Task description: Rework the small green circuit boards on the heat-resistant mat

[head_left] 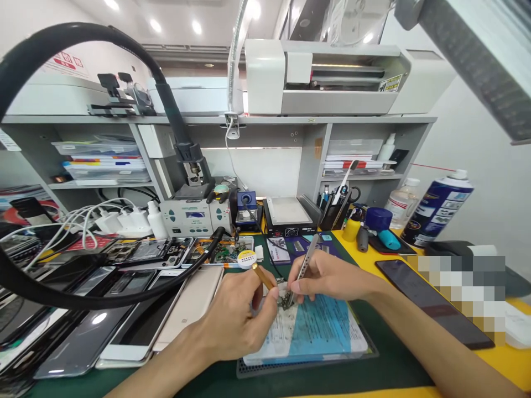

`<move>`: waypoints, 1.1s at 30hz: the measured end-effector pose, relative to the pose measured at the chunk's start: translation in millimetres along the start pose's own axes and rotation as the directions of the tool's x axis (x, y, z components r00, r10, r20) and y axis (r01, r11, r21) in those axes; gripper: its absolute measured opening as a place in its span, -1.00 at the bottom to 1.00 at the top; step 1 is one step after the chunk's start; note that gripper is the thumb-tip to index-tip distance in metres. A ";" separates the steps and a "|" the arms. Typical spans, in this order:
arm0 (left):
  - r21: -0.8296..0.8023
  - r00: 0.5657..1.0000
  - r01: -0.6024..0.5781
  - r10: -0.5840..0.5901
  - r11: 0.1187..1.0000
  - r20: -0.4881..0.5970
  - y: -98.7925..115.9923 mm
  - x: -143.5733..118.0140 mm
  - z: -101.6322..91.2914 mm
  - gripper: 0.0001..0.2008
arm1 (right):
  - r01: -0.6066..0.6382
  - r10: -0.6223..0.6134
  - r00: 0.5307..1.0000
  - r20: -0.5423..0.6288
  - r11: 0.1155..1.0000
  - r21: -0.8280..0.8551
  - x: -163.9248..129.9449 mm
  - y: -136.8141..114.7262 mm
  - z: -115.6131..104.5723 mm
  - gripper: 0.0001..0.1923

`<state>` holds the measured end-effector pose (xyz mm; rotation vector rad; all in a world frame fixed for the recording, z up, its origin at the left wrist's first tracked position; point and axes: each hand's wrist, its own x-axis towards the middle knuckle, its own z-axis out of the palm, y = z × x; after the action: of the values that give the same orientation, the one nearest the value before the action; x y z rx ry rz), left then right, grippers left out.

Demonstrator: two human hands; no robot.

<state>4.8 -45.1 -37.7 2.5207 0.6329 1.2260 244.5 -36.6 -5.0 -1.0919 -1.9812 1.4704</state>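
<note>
Approach from the left is obstructed: a row of phones (pixel 124 309) lies side by side on the counter (pixel 394 365), and a thick black hose (pixel 95 301) arcs low across them. To the rear, the soldering station (pixel 194 215), hot plate (pixel 288 215) and tool cup (pixel 338 210) form a continuous barrier. To the right, a dark phone (pixel 431 301) and a spray can (pixel 437 207) stand well apart. Open green mat lies nearest the person, apparently unobstructed, though partly hidden by the forearms.
</note>
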 end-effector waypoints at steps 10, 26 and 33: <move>-0.011 1.000 -0.014 0.014 1.000 -0.001 0.0 -1.2 -0.7 -0.94 | -0.009 0.009 0.999 -0.035 1.000 0.008 3.2 4.2 -0.7 -0.57; -0.021 1.000 -0.018 0.018 1.000 -0.005 -0.5 -0.9 0.2 -0.93 | -0.020 0.021 1.000 0.020 0.999 -0.024 -3.7 -0.9 -8.6 -0.66; -0.013 1.000 -0.012 0.012 1.000 0.000 0.2 -1.2 -1.2 -0.93 | -0.024 0.025 1.000 0.014 1.000 -0.017 -5.0 -2.1 -11.0 -0.65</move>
<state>3.3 -45.8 -37.7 2.5170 0.6084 1.2306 254.8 -34.4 1.2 -1.1197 -2.0004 1.4800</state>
